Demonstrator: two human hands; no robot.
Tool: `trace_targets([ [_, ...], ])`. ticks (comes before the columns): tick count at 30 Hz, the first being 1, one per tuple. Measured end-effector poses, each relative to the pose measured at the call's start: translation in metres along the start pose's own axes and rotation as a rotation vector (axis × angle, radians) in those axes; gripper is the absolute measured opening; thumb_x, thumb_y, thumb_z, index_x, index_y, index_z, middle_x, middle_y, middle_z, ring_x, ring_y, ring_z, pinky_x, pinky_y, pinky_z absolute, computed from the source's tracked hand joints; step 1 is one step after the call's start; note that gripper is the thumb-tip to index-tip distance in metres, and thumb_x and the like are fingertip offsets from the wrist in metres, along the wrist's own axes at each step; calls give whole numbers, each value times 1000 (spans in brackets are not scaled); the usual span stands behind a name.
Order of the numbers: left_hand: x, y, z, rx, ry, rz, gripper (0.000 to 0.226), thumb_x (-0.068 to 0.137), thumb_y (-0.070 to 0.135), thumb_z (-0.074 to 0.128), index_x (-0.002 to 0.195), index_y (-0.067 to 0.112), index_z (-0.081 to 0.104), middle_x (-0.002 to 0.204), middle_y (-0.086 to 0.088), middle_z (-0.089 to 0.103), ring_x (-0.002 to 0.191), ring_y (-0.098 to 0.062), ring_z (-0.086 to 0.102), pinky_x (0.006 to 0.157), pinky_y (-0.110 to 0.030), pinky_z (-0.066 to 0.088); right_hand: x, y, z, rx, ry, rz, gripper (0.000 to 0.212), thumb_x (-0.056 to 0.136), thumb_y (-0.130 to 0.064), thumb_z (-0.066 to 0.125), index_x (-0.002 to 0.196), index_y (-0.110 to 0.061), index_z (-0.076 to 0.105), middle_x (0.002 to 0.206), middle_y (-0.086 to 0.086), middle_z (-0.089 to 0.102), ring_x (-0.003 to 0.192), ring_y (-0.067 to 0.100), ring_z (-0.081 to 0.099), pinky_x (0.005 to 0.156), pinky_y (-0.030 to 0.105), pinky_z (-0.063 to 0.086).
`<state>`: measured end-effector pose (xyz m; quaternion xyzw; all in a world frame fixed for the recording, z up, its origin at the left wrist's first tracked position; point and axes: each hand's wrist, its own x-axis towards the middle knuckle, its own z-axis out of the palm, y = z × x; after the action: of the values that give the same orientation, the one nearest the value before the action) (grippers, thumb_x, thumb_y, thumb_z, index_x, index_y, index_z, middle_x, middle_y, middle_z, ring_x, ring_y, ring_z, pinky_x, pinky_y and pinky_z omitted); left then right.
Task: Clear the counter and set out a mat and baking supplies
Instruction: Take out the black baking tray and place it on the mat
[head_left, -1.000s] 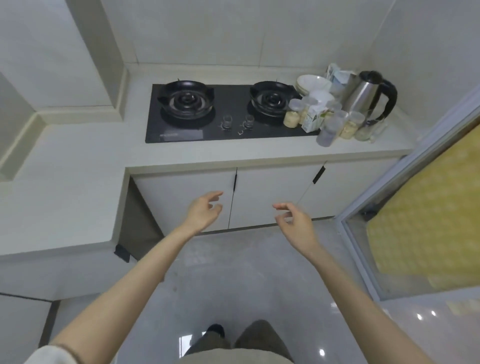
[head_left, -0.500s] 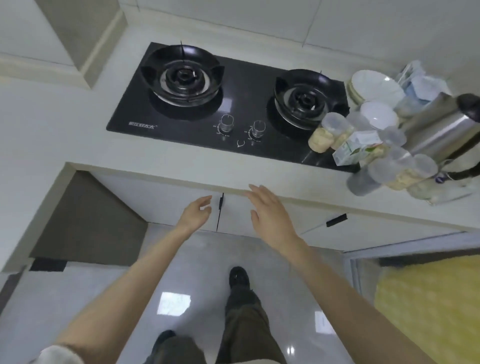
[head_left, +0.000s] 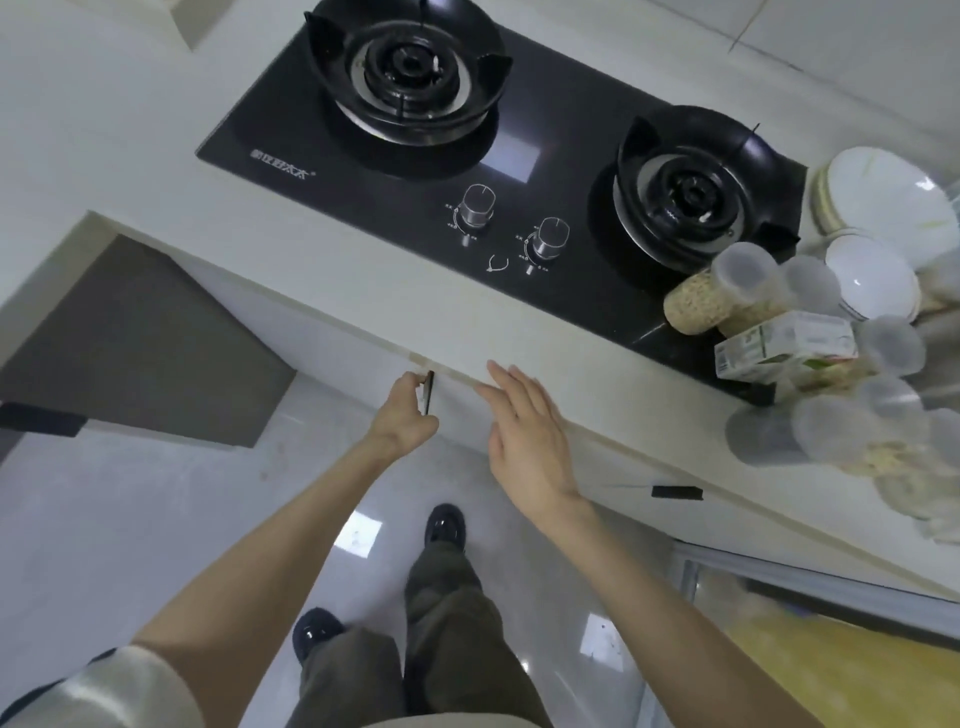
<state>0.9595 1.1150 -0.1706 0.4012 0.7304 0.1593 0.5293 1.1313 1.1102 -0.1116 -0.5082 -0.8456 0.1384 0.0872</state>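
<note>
I stand close against a pale counter (head_left: 363, 291) with a black two-burner gas hob (head_left: 498, 156). Below the counter's front edge my left hand (head_left: 402, 415) curls its fingers around the black handle (head_left: 429, 392) of a white cupboard door. My right hand (head_left: 524, 431) hovers flat and open beside it, just under the counter edge, holding nothing. At the right end of the counter stand several clear lidded jars (head_left: 727, 293) of grains, a small carton (head_left: 784, 348) and stacked white bowls (head_left: 878, 208).
A second black door handle (head_left: 677, 491) sits further right on the cupboard front. A dark recess (head_left: 140, 343) opens under the counter at left. My feet stand on a glossy grey floor (head_left: 156, 519). A yellow surface (head_left: 841, 670) lies at lower right behind a metal frame.
I have stepped up to the counter and the view has tilted down. My left hand has reached the cupboard handle and closed on it; my right hand rose, flat, toward the counter edge.
</note>
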Motion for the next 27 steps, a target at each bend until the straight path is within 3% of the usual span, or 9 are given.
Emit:
trace_targets([
  [4,-24,-25,6,25,79,14,52,80,12,58,127,16,36,104,-5,50,86,-24,52,72,-29,38,-8,-13,7,-4,-8,2,53,81,3,61,131,-10,52,149,9,38,140,26,31,119,42,17],
  [7,-51,-60,0,76,89,22,46,87,18,59,126,17,35,98,-5,51,80,-19,52,67,-26,38,-19,-31,11,-51,-18,-95,56,78,0,67,130,-12,54,143,9,46,134,26,41,114,45,29],
  [10,-81,-96,-11,120,116,26,31,95,40,48,118,21,38,105,-1,54,81,-16,54,71,-27,39,-21,-52,16,-23,-54,-142,52,81,-2,65,130,-13,54,142,8,48,133,26,42,110,48,36],
  [14,-127,-150,-39,141,206,28,46,91,66,27,107,27,46,113,9,52,92,-15,53,79,-31,41,-27,-98,35,19,-137,-164,43,88,-5,55,129,-15,55,144,4,45,135,24,37,114,42,30],
  [19,-164,-205,-92,221,339,-70,62,83,77,16,89,24,47,92,5,59,79,-14,54,76,-35,45,-41,-157,57,40,-195,-192,38,91,-9,54,128,-17,56,144,2,45,135,21,35,115,37,25],
  [22,-179,-238,-132,296,359,-134,63,88,71,13,88,18,47,87,-2,59,80,-23,55,73,-35,41,-50,-192,66,44,-205,-240,38,90,-7,55,126,-18,57,142,1,46,134,19,37,116,41,24],
  [25,-187,-258,-172,383,398,-156,48,98,54,18,91,14,43,91,-6,54,81,-28,50,71,-35,37,-55,-216,73,46,-206,-281,39,88,-4,56,124,-18,58,139,2,49,132,19,38,114,44,27],
  [27,-191,-271,-195,419,432,-135,41,102,44,18,98,11,43,93,-11,58,79,-30,52,71,-37,43,-55,-231,79,46,-197,-314,39,86,-2,57,122,-17,60,136,3,52,130,20,41,112,48,30],
])
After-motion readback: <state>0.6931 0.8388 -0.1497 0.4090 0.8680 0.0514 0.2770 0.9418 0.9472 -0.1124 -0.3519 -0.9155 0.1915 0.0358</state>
